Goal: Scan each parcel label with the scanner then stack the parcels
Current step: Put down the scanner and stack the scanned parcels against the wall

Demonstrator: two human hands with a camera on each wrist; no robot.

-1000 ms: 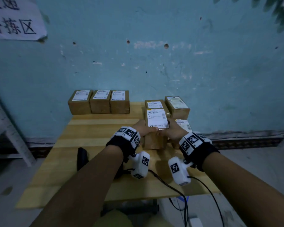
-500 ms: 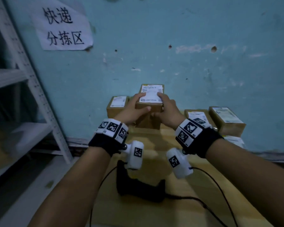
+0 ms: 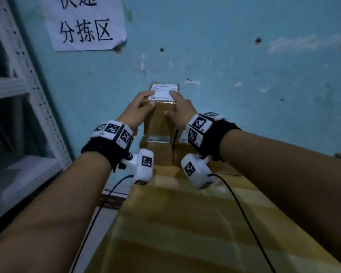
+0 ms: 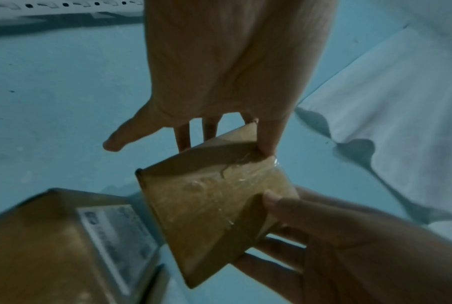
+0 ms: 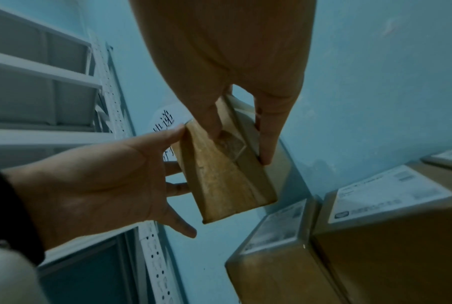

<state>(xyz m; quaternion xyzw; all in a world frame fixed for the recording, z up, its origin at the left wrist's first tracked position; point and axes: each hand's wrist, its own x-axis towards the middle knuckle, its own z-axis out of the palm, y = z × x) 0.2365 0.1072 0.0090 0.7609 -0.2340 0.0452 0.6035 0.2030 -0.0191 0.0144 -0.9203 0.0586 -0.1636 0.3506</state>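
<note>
Head view showed the held parcel raised close to the blue wall, above two parcels on the table at its far left corner. A white shelf rack stood just left of the table's edge, with open floor between them; the wrist views showed a clear gap between the held parcel and the parcels below. A paper sign on the wall read "分拣区" on its lower line. The parcel's white label faced up, its print too small to read. The left hand and right hand gripped the parcel from either side, fingers curled over the top edge onto the label, thumbs pressed on the near face. Taped cardboard showed on its underside.
</note>
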